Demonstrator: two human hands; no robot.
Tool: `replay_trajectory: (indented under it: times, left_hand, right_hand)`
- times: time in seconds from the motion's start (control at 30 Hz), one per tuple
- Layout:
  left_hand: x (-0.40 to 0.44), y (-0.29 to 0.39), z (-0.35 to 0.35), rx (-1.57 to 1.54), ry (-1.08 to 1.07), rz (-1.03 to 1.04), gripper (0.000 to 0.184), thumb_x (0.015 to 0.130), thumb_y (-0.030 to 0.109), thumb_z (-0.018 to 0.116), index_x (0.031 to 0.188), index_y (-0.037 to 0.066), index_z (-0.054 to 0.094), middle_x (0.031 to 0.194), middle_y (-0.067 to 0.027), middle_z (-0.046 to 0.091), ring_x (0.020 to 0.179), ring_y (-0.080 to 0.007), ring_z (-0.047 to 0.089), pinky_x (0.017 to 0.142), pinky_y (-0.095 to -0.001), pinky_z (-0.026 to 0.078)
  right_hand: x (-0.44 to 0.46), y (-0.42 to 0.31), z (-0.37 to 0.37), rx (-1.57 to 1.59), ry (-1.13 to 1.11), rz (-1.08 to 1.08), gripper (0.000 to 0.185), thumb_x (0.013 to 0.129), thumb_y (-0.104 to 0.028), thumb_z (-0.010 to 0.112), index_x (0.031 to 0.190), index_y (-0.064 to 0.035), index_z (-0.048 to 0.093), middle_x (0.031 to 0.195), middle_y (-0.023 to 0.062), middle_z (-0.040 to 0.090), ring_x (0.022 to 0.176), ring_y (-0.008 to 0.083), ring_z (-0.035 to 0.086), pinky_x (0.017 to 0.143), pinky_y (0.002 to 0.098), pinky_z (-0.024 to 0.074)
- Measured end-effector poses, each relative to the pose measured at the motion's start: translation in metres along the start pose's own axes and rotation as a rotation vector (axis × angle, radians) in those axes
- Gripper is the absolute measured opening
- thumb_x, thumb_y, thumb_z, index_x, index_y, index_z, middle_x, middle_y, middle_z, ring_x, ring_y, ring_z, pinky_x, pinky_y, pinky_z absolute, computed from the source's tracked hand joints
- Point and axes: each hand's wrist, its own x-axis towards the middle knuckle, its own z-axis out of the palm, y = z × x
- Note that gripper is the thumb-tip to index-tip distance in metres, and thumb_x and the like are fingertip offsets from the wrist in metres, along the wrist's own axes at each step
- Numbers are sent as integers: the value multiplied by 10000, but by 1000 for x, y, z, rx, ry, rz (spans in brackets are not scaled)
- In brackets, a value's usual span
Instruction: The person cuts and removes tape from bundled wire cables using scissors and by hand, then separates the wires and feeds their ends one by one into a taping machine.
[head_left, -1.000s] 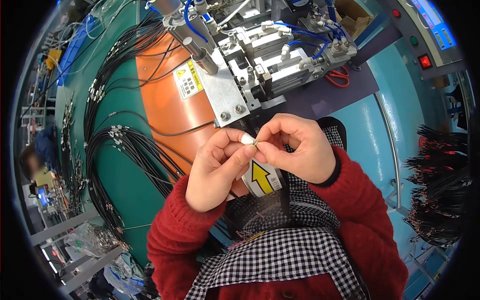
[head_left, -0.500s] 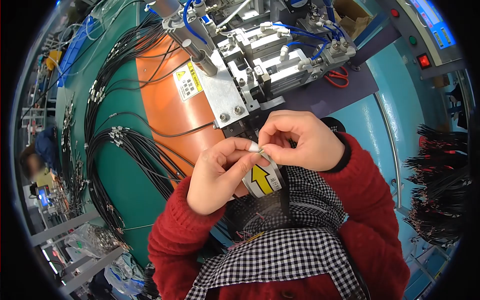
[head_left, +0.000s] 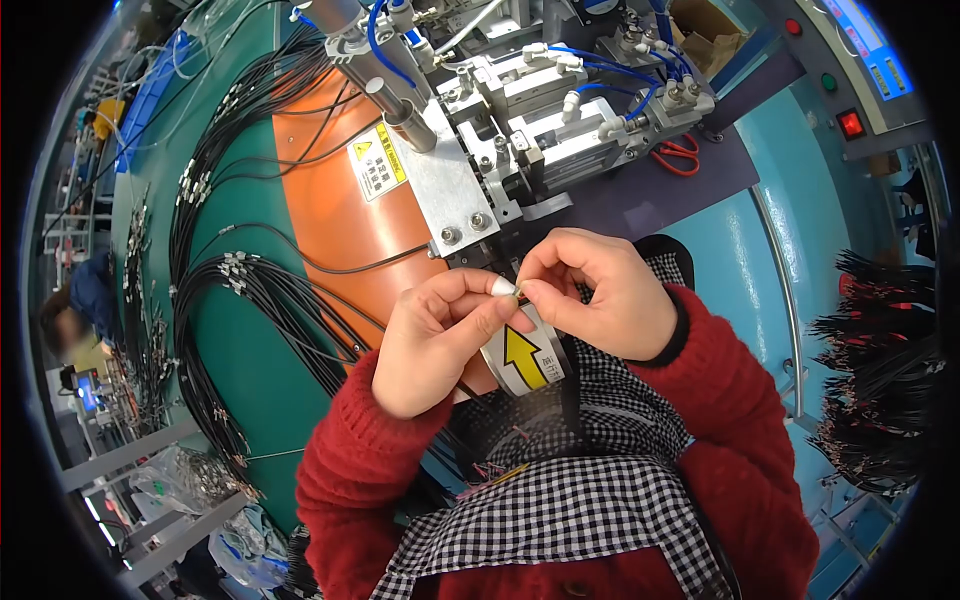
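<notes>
My left hand [head_left: 425, 345] is closed in a pinch, thumb against an index finger that wears a white fingertip cover [head_left: 503, 287]. Opposite it, my right hand [head_left: 608, 300] pinches with thumb and forefinger, the tips of both hands almost meeting. Between them shows a tiny piece of thin wire [head_left: 519, 292], mostly hidden by the fingers. Just below the hands is a white label with a yellow arrow [head_left: 522, 357] on the orange curved cover [head_left: 325, 220]. The metal clamping machine [head_left: 520, 150] stands right beyond my fingertips.
Bundles of black cables [head_left: 265, 285] lie on the green table [head_left: 235, 350] at left. Red-handled scissors [head_left: 677, 155] rest beside the machine. A control panel [head_left: 865, 75] stands upper right, above hanging black cables [head_left: 870, 370]. Another person [head_left: 85, 310] sits far left.
Both hands have shifted slightly to the left, still pinching close together. The right hand has turned a little, and less of the small wire shows between the fingertips.
</notes>
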Motion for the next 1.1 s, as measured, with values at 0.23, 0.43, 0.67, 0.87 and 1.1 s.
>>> replay_trajectory:
  times: [0.23, 0.43, 0.67, 0.87, 1.1]
  left_hand:
    - [2, -3, -1, 93, 38, 99, 147, 945, 87, 596, 1053, -12, 587, 789, -62, 653, 507, -78, 542, 390, -167, 426]
    - [1, -3, 2, 219, 60, 66, 123, 942, 87, 580, 1027, -2, 579, 748, -35, 596, 523, -78, 537, 387, -169, 431]
    - [3, 5, 10, 339, 48, 52, 121, 933, 76, 556, 1018, -8, 573, 752, -36, 588, 506, -84, 534, 380, -168, 430]
    - [12, 11, 10, 446, 14, -25, 164, 914, 58, 564, 1061, -13, 574, 754, -47, 591, 501, -105, 534, 386, -200, 433]
    - [7, 13, 10, 946, 171, 180, 143, 887, 9, 605, 1024, -14, 637, 847, -69, 633, 713, -119, 582, 605, -216, 470]
  right_hand:
    - [-1, 4, 6, -14, 33, -62, 63, 862, -10, 561, 917, -18, 592, 832, 35, 570, 636, 98, 464, 565, 208, 395]
    - [-2, 12, 7, -124, -55, -114, 32, 879, -28, 526, 899, -35, 551, 823, 35, 526, 632, 131, 433, 568, 243, 377]
    - [-3, 15, 5, -122, -65, -154, 30, 876, -20, 517, 891, -44, 525, 824, 38, 510, 640, 148, 425, 572, 261, 370]
    - [-1, 19, 0, -135, -60, -135, 23, 853, -22, 548, 854, -42, 536, 801, 46, 537, 620, 172, 445, 569, 282, 388]
    - [11, 40, -7, -189, 7, -139, 37, 857, -5, 548, 840, -30, 569, 777, 37, 556, 612, 151, 449, 565, 259, 376]
